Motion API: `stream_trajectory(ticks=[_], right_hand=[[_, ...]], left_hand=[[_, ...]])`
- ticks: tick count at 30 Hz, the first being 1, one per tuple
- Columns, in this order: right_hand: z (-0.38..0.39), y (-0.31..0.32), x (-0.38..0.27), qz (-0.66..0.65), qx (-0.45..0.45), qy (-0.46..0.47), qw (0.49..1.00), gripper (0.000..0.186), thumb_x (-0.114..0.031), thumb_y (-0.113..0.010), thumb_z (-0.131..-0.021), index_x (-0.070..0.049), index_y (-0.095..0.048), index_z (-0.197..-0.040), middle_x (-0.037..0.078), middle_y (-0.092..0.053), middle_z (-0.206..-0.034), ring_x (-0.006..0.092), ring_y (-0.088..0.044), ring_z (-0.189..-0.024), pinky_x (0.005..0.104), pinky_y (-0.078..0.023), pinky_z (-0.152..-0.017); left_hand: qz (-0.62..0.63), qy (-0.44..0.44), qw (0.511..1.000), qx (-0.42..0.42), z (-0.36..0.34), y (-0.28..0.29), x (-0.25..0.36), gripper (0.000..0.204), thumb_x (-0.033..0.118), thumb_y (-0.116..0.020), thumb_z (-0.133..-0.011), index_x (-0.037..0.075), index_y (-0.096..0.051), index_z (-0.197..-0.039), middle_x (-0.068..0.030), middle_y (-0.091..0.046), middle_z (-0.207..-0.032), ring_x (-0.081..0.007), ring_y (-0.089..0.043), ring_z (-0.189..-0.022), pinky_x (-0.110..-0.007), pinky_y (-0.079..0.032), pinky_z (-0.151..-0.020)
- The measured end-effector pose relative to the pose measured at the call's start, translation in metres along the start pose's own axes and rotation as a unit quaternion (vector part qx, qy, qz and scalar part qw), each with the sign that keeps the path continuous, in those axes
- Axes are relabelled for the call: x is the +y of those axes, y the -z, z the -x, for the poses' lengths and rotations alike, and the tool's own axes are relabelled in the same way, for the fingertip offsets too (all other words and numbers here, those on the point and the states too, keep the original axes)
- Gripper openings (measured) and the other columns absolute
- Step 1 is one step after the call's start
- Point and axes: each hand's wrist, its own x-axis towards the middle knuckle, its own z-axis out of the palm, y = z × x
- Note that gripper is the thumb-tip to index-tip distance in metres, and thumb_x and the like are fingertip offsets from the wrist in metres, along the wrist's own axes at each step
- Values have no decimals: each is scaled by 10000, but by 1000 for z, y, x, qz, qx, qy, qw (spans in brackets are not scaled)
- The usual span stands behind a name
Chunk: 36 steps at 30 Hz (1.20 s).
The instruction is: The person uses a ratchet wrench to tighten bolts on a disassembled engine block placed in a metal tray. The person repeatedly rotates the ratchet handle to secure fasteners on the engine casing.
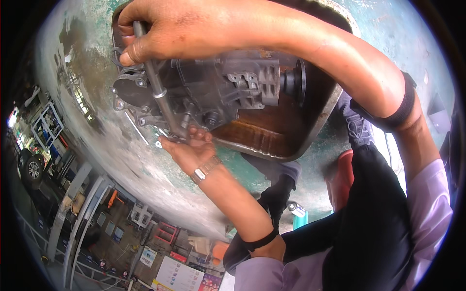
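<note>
Head view: my right hand (pixel 162 30) wraps tight round the wrench (pixel 164 104), ten o'clock; my left hand (pixel 191 153) half-curls below, grip unclear. I'd hold it square to the gearbox (pixel 206 87), eleven o'clock

Worn grn/wht painted flr (pixel 160 179); far L, bright lt (pixel 12 118), dk veh. (pixel 32 169); gray metal rails (pixel 83 208) lower L, wht panel (pixel 179 274) btm.

The upper edge cuts the right hand (pixel 150 34); its forearm (pixel 301 34) hides some of the metal tray (pixel 264 133). The steel bar's (pixel 154 77) lower end, near the left hand (pixel 192 153), is unclear.
</note>
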Motion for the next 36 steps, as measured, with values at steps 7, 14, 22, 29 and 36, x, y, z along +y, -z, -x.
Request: stream_trajectory(ticks=[7, 14, 22, 29, 36], right_hand=[[58, -5, -2, 61, -34, -162, 984, 230, -187, -707, -884, 37, -667, -911, 115, -653, -733, 207, -637, -669, 365, -493, -614], [162, -64, 50, 94, -191, -206, 955, 231, -211, -664, -893, 16, -624, -902, 227, -611, -671, 414, -630, -675, 484, -493, -615], [160, -192, 114, 64, -365, -261, 891, 309, -236, -592, -907, 49, -604, -1025, 282, -656, -895, 433, -645, -912, 499, -517, -810], [175, -148, 99, 86, -328, -239, 910, 274, -239, -581, -912, 16, -618, -1007, 264, -651, -845, 441, -638, -867, 511, -505, -785], [173, -117, 59, 86, -273, -274, 918, 278, -261, -624, -901, 8, -653, -838, 241, -626, -708, 446, -631, -727, 514, -502, -652]], left_hand=[[-58, -11, 996, -66, -1, 3, 8, 752, 757, -405, -898, 47, -534, -1108, -76, -508, -669, -180, -451, -534, -335, -358, -496], [-136, -129, 979, -79, -9, 7, 2, 720, 720, -471, -893, 30, -570, -1072, -76, -509, -707, -196, -483, -590, -316, -411, -536], [-190, -157, 961, -127, -11, 21, 7, 614, 576, -565, -930, -25, -600, -1054, -113, -585, -686, -230, -593, -541, -351, -528, -507], [-119, -115, 978, -129, -9, 21, 6, 595, 546, -562, -940, -19, -557, -1128, -145, -604, -771, -243, -572, -538, -377, -519, -519], [-87, -59, 992, -68, 0, 28, 14, 688, 662, -568, -867, 28, -574, -1134, -135, -586, -839, -252, -576, -655, -393, -514, -576]])
